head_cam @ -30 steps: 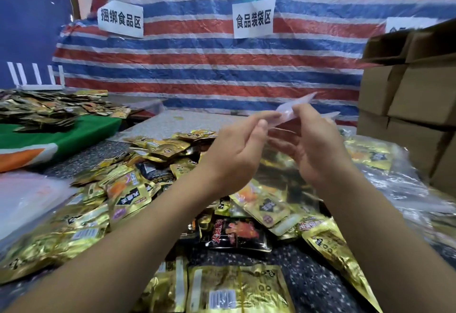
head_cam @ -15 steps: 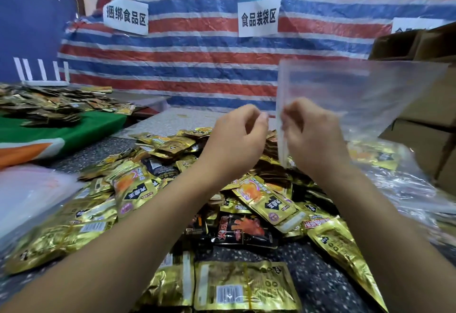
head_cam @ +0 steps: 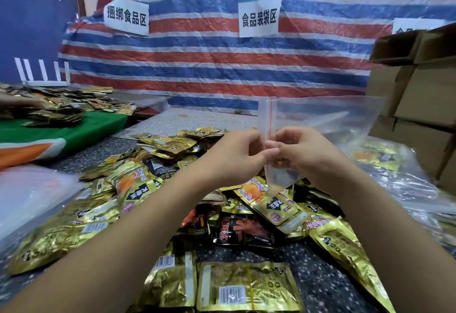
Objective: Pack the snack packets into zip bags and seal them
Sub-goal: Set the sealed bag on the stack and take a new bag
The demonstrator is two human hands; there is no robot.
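- Currently, both hands are raised above the middle of the table [head_cam: 328, 285], meeting at the mouth edge of a clear zip bag [head_cam: 320, 120].
- Left hand [head_cam: 234, 157]: fingers are curled, and the fingertips pinch the bag's edge beside the red zip line.
- Right hand [head_cam: 303, 154]: fingers are curled, pinching the same edge from the opposite side; the two hands touch at the fingertips.
- Zip bag: held in the air, its mouth edge upright between the hands and its body extending to the right; nothing shows inside it.
- Snack packets [head_cam: 153, 184]: a loose pile of gold and black packets covers the middle and near edge of the table, directly below the hands.
- Near edge: two gold packets lie flat with barcodes facing up.
- Left edge: a stack of clear plastic bags [head_cam: 32, 194] lies beside the pile.
- Right side: filled clear bags [head_cam: 385, 159] rest in front of stacked cardboard boxes [head_cam: 424, 95].
- Far left: a green cloth [head_cam: 81, 127] carries a second heap of packets.
- Behind the table: a striped tarp [head_cam: 222, 65] bears white paper signs [head_cam: 259, 17].
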